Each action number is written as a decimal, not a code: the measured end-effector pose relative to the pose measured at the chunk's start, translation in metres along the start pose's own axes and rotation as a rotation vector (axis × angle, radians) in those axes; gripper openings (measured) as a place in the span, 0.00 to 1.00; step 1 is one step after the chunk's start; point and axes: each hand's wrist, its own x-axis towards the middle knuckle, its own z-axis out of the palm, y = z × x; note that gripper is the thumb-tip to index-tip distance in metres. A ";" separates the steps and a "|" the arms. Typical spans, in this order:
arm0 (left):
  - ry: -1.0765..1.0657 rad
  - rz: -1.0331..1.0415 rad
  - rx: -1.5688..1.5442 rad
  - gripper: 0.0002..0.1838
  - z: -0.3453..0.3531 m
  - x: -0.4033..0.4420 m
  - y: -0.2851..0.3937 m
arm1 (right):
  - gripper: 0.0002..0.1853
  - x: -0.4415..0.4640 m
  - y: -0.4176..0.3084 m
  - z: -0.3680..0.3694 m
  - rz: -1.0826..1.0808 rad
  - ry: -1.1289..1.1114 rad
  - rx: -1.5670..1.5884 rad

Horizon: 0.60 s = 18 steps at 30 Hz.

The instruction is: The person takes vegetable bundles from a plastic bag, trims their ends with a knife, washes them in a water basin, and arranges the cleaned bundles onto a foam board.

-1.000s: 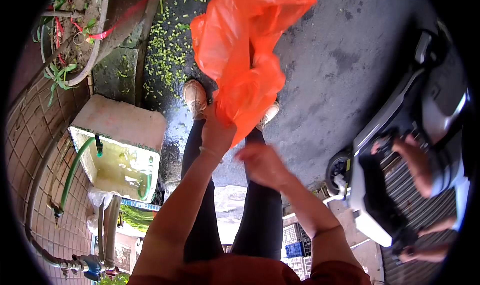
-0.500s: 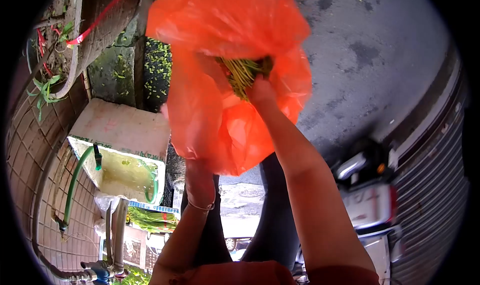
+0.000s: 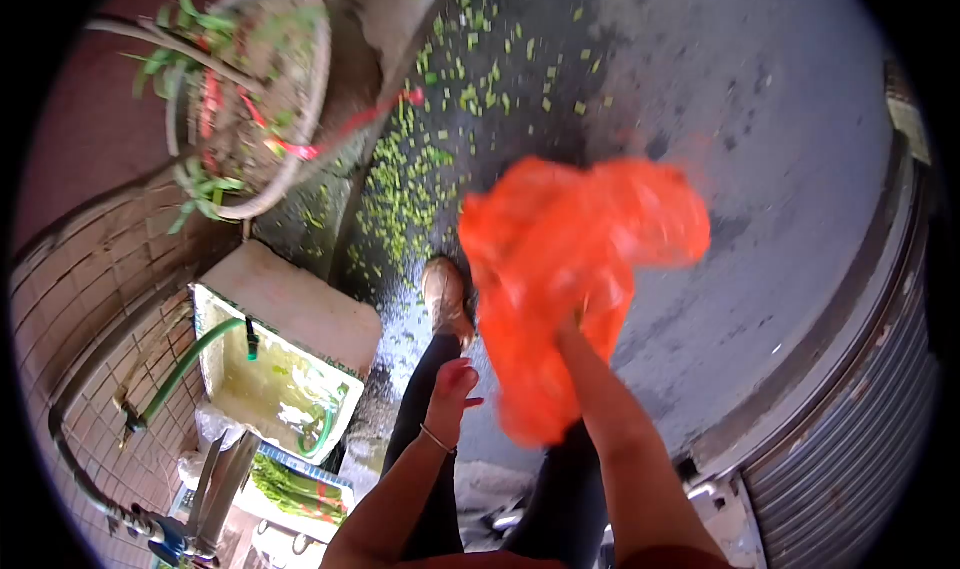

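An orange-red plastic bag [image 3: 560, 259], blurred by motion, hangs in the air before me over the grey pavement. My right hand [image 3: 570, 330] is at the bag and carries it; folds of plastic cover the fingers. Whatever lies inside the bag is hidden now. To the left of the bag, apart from it, my left hand [image 3: 455, 384] holds nothing, its thumb and a finger spread. A bracelet circles the left wrist.
Chopped green bits [image 3: 405, 184] litter the wet ground. On the left are a foam box [image 3: 300, 294] of water with a green hose [image 3: 185, 374], a round planter [image 3: 318, 79], and a crate of green stalks [image 3: 290, 489]. A ribbed shutter [image 3: 850, 499] stands right.
My left hand has let go of the bag and drawn back. The bag has moved right and down with my right hand; the green stems seen in it are hidden now. The view has shifted.
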 end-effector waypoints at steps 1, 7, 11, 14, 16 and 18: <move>-0.013 0.049 -0.014 0.24 0.008 -0.006 0.006 | 0.27 -0.035 -0.006 -0.016 0.026 -0.011 0.058; -0.366 0.747 0.190 0.43 0.073 -0.102 0.081 | 0.30 -0.215 -0.072 -0.128 0.023 0.081 0.313; -0.893 0.858 0.507 0.34 0.128 -0.252 0.160 | 0.31 -0.295 -0.123 -0.202 -0.162 0.181 0.413; -0.864 0.947 0.756 0.20 0.154 -0.355 0.221 | 0.33 -0.347 -0.165 -0.259 -0.349 0.249 0.449; -0.547 1.105 0.238 0.11 0.170 -0.380 0.248 | 0.34 -0.374 -0.193 -0.293 -0.472 0.294 0.468; -0.333 0.781 -0.200 0.13 0.161 -0.265 0.288 | 0.35 -0.395 -0.218 -0.328 -0.604 0.343 0.482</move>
